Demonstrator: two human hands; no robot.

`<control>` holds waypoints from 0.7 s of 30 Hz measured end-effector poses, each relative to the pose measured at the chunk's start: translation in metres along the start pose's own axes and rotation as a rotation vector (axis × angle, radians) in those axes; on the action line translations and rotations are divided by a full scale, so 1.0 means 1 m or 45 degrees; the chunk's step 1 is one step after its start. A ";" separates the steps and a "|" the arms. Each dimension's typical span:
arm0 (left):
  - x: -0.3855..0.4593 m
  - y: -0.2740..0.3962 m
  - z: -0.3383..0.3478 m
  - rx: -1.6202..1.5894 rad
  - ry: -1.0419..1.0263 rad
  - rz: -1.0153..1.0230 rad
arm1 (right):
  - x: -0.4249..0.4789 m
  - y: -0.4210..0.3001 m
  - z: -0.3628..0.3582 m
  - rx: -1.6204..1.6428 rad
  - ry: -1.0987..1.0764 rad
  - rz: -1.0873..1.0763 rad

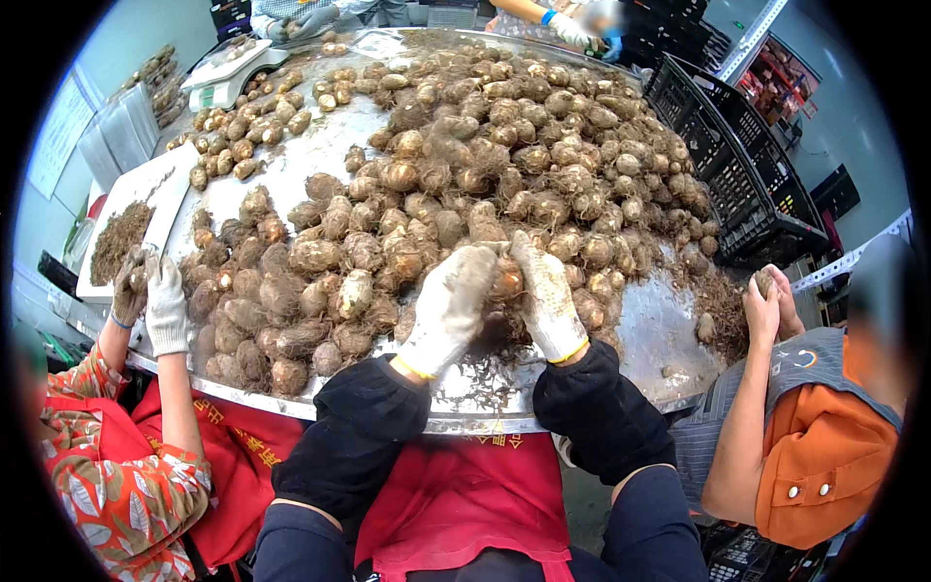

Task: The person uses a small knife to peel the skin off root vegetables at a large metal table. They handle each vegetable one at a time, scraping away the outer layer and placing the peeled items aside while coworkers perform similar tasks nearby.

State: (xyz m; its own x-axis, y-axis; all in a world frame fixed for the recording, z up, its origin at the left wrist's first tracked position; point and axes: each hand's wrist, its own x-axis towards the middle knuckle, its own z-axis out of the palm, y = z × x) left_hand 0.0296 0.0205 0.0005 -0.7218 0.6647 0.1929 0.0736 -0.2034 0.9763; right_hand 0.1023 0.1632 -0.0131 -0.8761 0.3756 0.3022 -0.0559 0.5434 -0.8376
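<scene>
A hairy brown taro corm with an orange-tan end is held between my two hands, just above the near part of the metal table. My left hand, in a soiled white knit glove, grips it from the left. On its other side my right hand, gloved the same way, has its thumb and fingers against it. The gloves cover parts of the corm, and whether a small tool is in either hand cannot be seen. Beyond both hands lies a large heap of rooty taro corms.
Co-workers' hands handle corms at left, right and the far edge. Black plastic crates stand at far right. A white scale, a white board with root scraps, and cleaner corms are at left.
</scene>
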 end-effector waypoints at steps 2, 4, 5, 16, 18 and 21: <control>0.001 0.011 0.006 -0.301 0.056 -0.350 | -0.002 0.002 -0.003 -0.113 -0.005 -0.018; 0.001 0.017 0.005 -0.369 0.091 -0.507 | -0.001 -0.002 -0.002 0.002 0.007 0.017; 0.001 0.019 0.005 -0.403 0.110 -0.586 | -0.001 -0.005 -0.003 0.057 0.016 0.036; 0.007 0.007 -0.005 -0.820 0.066 -0.763 | 0.013 -0.013 -0.005 -0.125 0.214 -0.132; 0.005 0.012 -0.006 -0.757 0.168 -0.729 | 0.015 -0.029 -0.005 0.146 0.153 -0.020; 0.003 0.015 -0.008 -0.661 0.142 -0.646 | 0.014 -0.030 -0.014 0.392 0.062 -0.170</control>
State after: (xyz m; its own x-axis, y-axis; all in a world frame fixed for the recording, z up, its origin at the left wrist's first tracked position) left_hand 0.0229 0.0140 0.0153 -0.6483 0.6960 -0.3087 -0.6037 -0.2228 0.7655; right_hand 0.0986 0.1624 0.0228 -0.8278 0.3556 0.4339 -0.3174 0.3409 -0.8849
